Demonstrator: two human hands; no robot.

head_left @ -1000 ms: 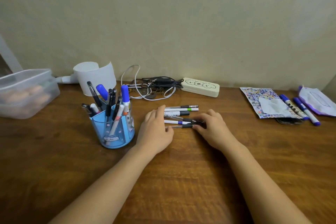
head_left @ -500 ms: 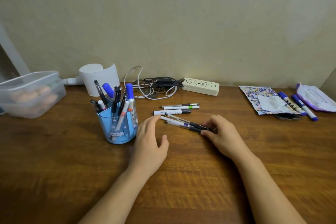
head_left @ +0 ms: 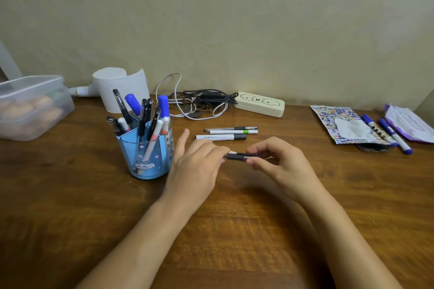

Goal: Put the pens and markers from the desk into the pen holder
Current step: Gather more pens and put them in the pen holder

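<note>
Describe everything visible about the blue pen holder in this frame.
The pen holder is a translucent blue plastic cup with an angled, divided rim and a small cartoon cat printed low on its front. It stands upright on the wooden desk, left of centre, just left of the left hand, apparently not touching it. It already holds about ten pens and markers, leaning at different angles, two with large blue caps. A white paper roll stands behind it.

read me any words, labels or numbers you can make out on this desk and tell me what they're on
No text can be read.
White marker: dark print along the barrel, too blurred.
Blue markers: label print, too small.
Patterned packet: only coloured specks.
Cream case: puppy drawings, no words.
Pen holder: cat drawing, no words.
</note>
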